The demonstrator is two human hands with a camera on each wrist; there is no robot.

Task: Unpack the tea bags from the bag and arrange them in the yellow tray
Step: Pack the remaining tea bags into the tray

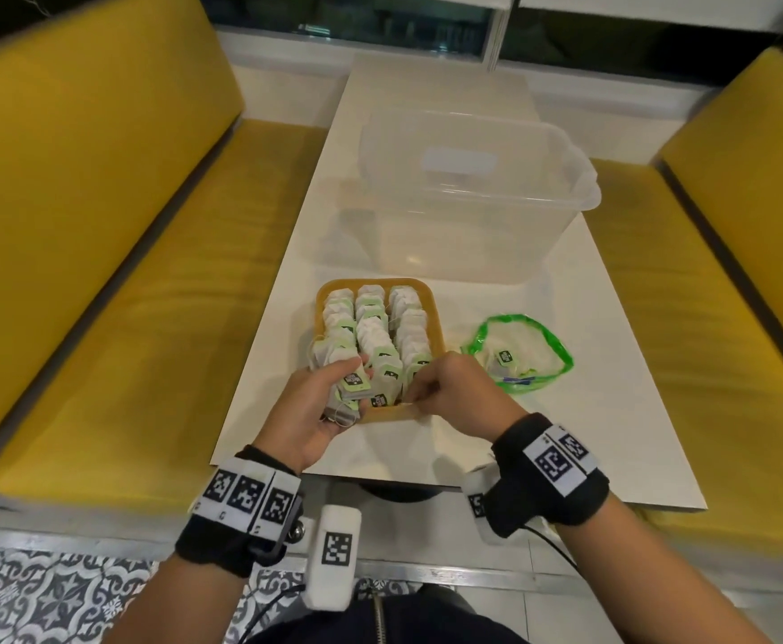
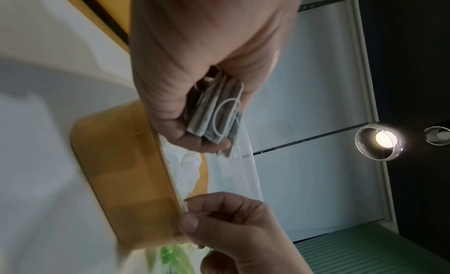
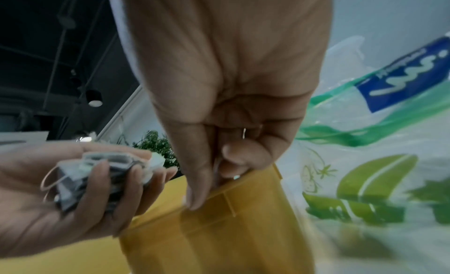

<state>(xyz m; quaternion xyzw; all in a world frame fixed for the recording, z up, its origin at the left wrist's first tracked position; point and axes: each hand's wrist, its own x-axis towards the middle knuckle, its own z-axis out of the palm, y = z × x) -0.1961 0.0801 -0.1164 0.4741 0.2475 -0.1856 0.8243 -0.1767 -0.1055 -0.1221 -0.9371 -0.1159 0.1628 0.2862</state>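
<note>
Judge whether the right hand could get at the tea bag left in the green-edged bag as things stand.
Probably yes: the green-edged bag lies open just beside the right hand, nothing between them, though its fingers first need to let go at the yellow tray.

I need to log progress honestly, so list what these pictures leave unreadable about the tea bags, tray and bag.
- Near end of the yellow tray: in the head view, both hands cover it, so the free space is unknown.
- What the right hand pinches: its own fingers hide it in all views.
- Number of tea bags in the left hand: stacked and blurred.
- Contents of the plastic bag: one tag shows; crumpled film hides any others.
</note>
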